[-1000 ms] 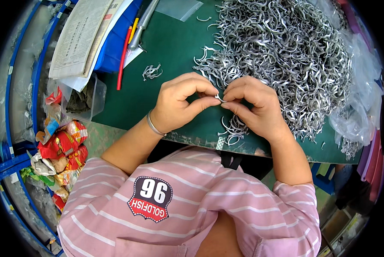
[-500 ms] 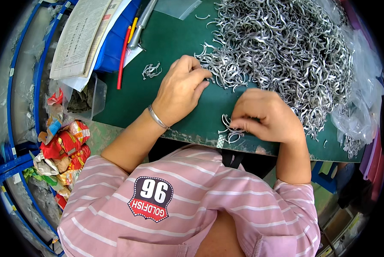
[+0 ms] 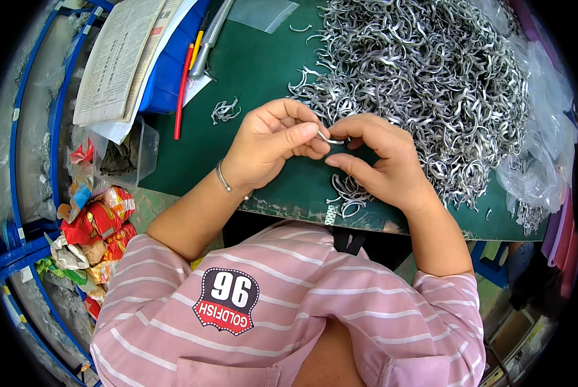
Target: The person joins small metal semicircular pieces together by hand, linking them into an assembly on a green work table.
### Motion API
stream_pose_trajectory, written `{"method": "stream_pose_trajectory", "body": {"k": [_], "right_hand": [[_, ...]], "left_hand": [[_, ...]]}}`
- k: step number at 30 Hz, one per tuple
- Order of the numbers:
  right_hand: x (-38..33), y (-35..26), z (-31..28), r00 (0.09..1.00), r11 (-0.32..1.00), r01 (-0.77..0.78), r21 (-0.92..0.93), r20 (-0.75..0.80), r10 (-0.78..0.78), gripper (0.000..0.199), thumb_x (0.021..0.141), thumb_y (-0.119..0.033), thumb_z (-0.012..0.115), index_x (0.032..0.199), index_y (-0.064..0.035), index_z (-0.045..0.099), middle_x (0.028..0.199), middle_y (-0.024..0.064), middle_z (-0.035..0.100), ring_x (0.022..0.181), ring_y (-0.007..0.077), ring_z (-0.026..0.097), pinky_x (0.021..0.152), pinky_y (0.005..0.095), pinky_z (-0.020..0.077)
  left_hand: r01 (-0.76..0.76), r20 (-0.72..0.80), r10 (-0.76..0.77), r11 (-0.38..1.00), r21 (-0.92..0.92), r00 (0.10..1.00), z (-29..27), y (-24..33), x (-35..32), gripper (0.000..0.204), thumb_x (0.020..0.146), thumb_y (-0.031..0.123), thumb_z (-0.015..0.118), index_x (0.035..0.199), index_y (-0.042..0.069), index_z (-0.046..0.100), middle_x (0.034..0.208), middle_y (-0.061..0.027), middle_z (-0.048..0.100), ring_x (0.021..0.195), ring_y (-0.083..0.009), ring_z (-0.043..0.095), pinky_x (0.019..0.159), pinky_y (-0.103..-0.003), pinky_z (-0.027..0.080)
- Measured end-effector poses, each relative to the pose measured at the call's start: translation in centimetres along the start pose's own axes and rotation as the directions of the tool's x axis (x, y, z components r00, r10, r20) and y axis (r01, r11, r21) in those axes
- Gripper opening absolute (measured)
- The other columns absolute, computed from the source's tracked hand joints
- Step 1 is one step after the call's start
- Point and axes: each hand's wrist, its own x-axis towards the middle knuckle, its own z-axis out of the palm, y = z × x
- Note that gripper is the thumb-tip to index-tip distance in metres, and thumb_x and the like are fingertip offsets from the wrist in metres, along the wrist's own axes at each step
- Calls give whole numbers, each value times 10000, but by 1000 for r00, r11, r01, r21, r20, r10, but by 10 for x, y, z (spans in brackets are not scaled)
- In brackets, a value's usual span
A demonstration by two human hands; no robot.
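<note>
My left hand (image 3: 269, 140) pinches a small curved silvery metal strip (image 3: 331, 140) between thumb and fingertips, above the green tabletop. At the strip's free end is my right hand (image 3: 382, 153), its thumb and fingers apart; whether a fingertip touches the strip I cannot tell. Just beyond both hands rises a large pile of similar curved metal strips (image 3: 424, 84). Below my right hand, near the table's front edge, lies a small heap of strips (image 3: 348, 195). Another little cluster of strips (image 3: 225, 111) rests left of my left hand.
Left on the table (image 3: 253, 71) are a red pen (image 3: 182, 103), a grey-handled tool (image 3: 206, 51), a blue bin (image 3: 166, 84) topped with papers (image 3: 118, 58), and a clear plastic box (image 3: 148, 151). A plastic bag (image 3: 540, 129) borders the pile at right. Crumpled wrappers (image 3: 102, 226) lie lower left.
My left hand has drawn back from the pile's edge with a strip in its fingers. My right hand has moved up and left from the small heap to meet it.
</note>
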Motion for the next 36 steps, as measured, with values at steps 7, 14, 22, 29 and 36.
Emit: {"method": "stream_pose_trajectory", "body": {"k": [7,14,22,29,36], "right_hand": [[-2,7,-2,1000,998,13,-57,-6,-14,129,757,7,719,869,-34,671,776,101,651,714,258,643,623,323,505],[-4,2,2,988,981,-142,134,-37,148,232,768,48,698,982,-26,646,847,86,670,757,177,659,654,273,523],[1,7,-6,979,979,202,8,11,-202,291,758,51,707,1031,-31,650,920,83,665,804,191,653,656,276,525],[-25,-22,-58,939,942,113,-317,-274,-205,154,820,52,630,967,6,619,991,124,669,876,226,634,761,311,509],[-132,26,-246,649,182,-734,-655,-755,-97,299,931,-233,619,1111,4,647,977,158,699,870,248,679,780,335,517]], "left_hand": [[-55,-6,55,997,62,998,7,-1,-3,153,921,47,603,1055,-22,584,980,-158,662,854,-215,690,757,-307,578],[-329,77,329,839,433,941,12,-6,-6,132,850,-113,621,969,-57,601,983,-154,626,858,-190,665,775,-287,573],[-437,155,412,798,415,898,10,-10,-5,123,842,-80,661,960,-46,647,1006,-129,640,889,-164,659,750,-245,554],[-385,23,449,736,556,893,6,1,-13,113,844,-35,682,956,-42,668,971,-101,646,845,-132,639,739,-241,524],[-129,-3,494,233,964,869,-4,28,13,163,809,-23,696,964,-10,647,939,-52,588,707,-74,540,643,-184,438]]}}
